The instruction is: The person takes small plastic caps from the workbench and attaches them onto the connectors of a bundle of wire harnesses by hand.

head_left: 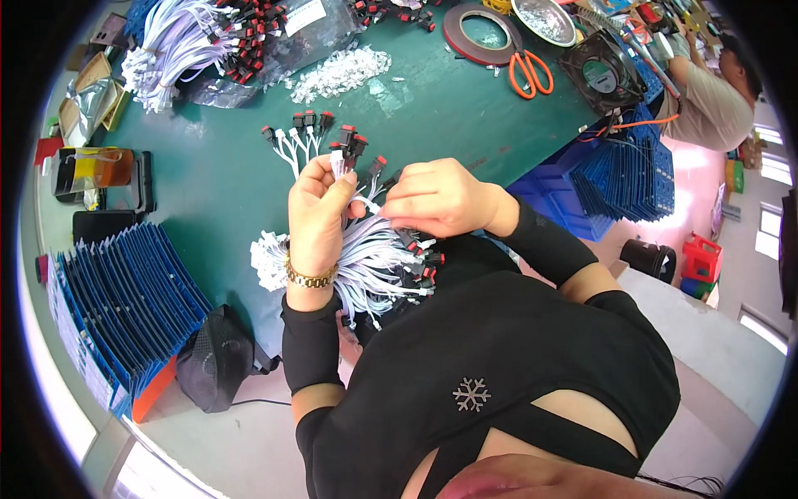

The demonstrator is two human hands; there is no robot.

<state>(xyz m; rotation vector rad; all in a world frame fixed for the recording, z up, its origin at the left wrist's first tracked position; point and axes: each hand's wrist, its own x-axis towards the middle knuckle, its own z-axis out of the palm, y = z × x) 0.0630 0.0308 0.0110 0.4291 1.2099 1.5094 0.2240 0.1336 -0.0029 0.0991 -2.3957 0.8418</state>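
Observation:
My left hand [320, 208] is closed round a few white wire leads that end in black-and-red connectors [349, 143]. A white plug [337, 160] sticks up by its thumb. Close on the right, my right hand [440, 200] has its fingers pinched at the end of a white wire lead [371, 206]; the fingertips partly hide it. Below both hands lies a large bundle of white wire leads [370, 258], with white plugs at its left end and black-and-red connectors at its right. Just beyond my left hand, several more leads [291, 150] rest on the green table.
On the green table [474, 116] lie a heap of small clear pieces [342, 73], orange-handled scissors [529, 75], a tape roll [484, 35] and another wire bundle [179, 50]. A fan [603, 73] stands right. Blue racks [133, 299] flank the table. Another person [706, 100] sits far right.

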